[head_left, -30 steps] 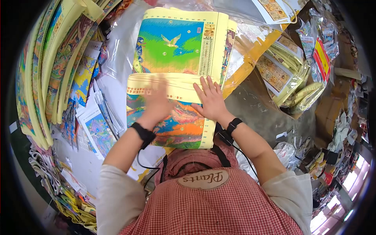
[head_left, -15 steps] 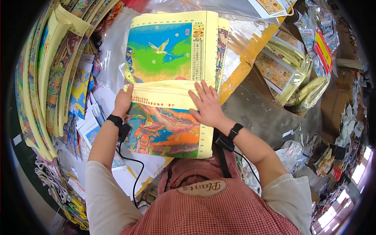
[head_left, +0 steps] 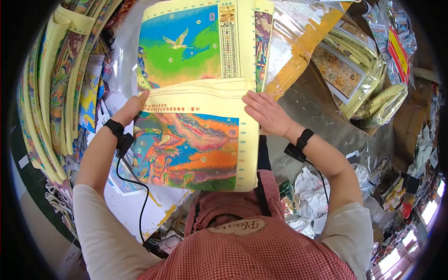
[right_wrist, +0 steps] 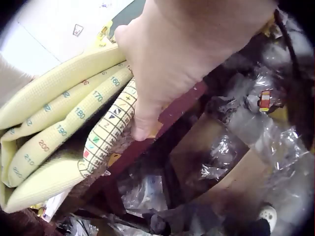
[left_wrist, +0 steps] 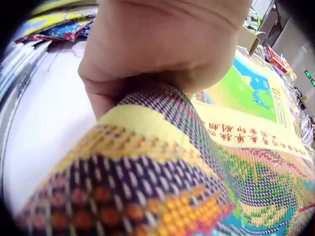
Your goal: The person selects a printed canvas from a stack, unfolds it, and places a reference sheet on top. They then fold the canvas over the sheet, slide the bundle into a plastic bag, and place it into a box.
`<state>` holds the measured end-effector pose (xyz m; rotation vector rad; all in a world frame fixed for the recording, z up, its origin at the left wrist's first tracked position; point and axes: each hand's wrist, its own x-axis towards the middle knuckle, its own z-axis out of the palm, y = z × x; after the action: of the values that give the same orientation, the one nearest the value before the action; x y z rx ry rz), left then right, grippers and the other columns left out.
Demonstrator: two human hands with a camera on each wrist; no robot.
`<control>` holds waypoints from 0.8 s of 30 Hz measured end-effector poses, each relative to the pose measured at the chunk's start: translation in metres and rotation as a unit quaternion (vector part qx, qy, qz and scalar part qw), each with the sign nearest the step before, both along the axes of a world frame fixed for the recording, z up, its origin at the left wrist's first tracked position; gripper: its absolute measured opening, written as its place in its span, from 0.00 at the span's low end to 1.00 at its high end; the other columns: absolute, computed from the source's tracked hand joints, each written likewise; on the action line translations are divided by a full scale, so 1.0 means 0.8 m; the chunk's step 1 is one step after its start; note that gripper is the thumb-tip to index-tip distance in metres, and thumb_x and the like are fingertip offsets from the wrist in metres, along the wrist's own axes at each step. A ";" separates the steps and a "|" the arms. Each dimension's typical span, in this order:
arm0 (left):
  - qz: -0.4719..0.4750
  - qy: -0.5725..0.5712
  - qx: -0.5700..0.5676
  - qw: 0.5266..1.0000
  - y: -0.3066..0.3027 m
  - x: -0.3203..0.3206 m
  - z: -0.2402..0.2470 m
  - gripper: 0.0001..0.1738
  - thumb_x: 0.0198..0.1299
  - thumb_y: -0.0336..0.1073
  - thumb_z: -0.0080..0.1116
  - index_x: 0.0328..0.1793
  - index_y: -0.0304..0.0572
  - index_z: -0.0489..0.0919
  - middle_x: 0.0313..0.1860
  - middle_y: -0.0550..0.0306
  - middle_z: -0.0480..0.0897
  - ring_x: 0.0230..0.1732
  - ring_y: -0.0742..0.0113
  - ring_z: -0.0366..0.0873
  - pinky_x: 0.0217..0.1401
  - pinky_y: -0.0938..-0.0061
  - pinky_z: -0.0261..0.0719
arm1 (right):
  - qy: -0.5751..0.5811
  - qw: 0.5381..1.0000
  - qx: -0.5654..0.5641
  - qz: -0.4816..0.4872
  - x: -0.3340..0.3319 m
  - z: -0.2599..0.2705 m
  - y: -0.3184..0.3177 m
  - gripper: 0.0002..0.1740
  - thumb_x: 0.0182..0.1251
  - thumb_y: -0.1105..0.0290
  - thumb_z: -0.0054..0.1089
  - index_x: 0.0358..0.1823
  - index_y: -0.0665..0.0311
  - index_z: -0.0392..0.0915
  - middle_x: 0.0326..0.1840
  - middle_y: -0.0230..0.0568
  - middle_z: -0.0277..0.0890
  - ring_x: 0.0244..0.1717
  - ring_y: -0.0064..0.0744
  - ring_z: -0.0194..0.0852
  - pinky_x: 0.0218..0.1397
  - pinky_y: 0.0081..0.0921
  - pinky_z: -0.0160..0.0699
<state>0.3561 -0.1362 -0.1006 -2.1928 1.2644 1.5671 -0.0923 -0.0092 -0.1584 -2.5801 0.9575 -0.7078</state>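
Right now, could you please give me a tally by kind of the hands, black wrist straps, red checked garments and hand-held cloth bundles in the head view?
Hands: 2 (left hand, right hand)
Black wrist straps: 2
Red checked garment: 1
Hand-held cloth bundle: 1
Total: 6

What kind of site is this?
Probably a packing workshop for printed craft fabric: a folded printed cloth with numbered patterns, similar folded cloths massed at the left, and packs in clear plastic at the right.
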 end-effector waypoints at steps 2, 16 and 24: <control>-0.002 0.006 0.093 0.996 0.012 -0.006 0.021 0.32 0.68 0.65 0.41 0.54 0.45 0.79 0.38 0.67 0.82 0.35 0.78 0.77 0.32 0.75 0.73 | -0.038 0.999 0.011 0.012 -0.004 0.022 0.002 0.26 0.56 0.70 0.58 0.58 0.65 0.68 0.69 0.48 0.66 0.71 0.51 0.61 0.72 0.43 0.60; -0.059 0.024 -0.187 0.980 0.235 0.068 0.001 0.37 0.65 0.49 0.55 0.74 0.40 0.57 0.64 0.43 0.70 0.59 0.53 0.73 0.61 0.59 0.73 | -0.062 0.996 0.063 -0.029 -0.013 0.050 0.072 0.16 0.47 0.70 0.66 0.39 0.65 0.77 0.52 0.40 0.79 0.50 0.43 0.77 0.49 0.31 0.81; -0.335 -0.012 -0.534 0.776 0.230 0.068 -0.032 0.39 0.56 0.44 0.64 0.72 0.49 0.60 0.75 0.42 0.60 0.75 0.39 0.56 0.75 0.55 0.56 | -0.066 0.991 0.109 -0.032 -0.011 0.066 0.056 0.17 0.49 0.70 0.70 0.40 0.68 0.77 0.49 0.49 0.80 0.46 0.46 0.81 0.45 0.33 0.81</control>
<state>0.4106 0.0480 -0.1264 -1.6598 2.9686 0.5026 -0.1008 0.0360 -0.1057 -2.2948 1.0192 -0.7360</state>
